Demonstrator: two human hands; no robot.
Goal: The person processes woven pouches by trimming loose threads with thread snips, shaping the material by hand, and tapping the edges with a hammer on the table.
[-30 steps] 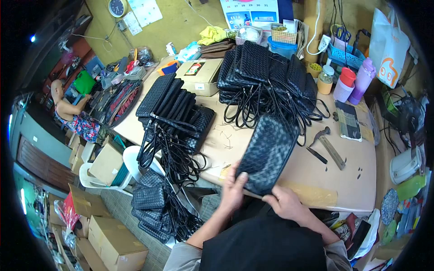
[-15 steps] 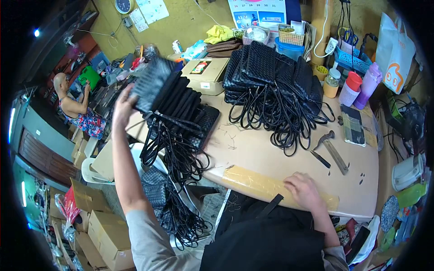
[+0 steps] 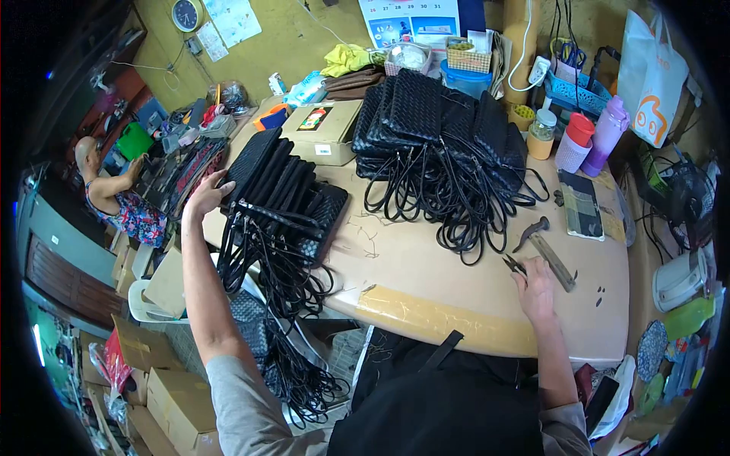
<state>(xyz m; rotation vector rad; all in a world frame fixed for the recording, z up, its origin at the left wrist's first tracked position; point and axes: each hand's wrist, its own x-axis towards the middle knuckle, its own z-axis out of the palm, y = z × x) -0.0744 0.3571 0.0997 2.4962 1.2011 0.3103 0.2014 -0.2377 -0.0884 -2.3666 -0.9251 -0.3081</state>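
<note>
My left hand [image 3: 207, 194] touches the near-left end of the left stack of black woven pouches [image 3: 266, 163], its fingers closed on the edge of one. Black wrist straps [image 3: 281, 266] hang from that stack over the table's edge. My right hand [image 3: 537, 287] is closed around a small dark pair of snips [image 3: 514, 264], whose tips point up and left. Just right of it lies a hammer [image 3: 549, 254] with a wooden handle. A larger pile of black woven pouches [image 3: 414, 106] rests at the back middle, straps trailing forward.
Behind the left stack is a cardboard box [image 3: 323, 137]. A notebook [image 3: 580, 205], a purple bottle [image 3: 607, 135] and a red-lidded cup [image 3: 576, 144] stand or lie at the right. More pouches [image 3: 251, 315] are below the table. Another person [image 3: 114, 190] works at the far left.
The pouch held in both hands a second ago went to the left stack with my left hand. My right hand moved right and up and took hold of the snips.
</note>
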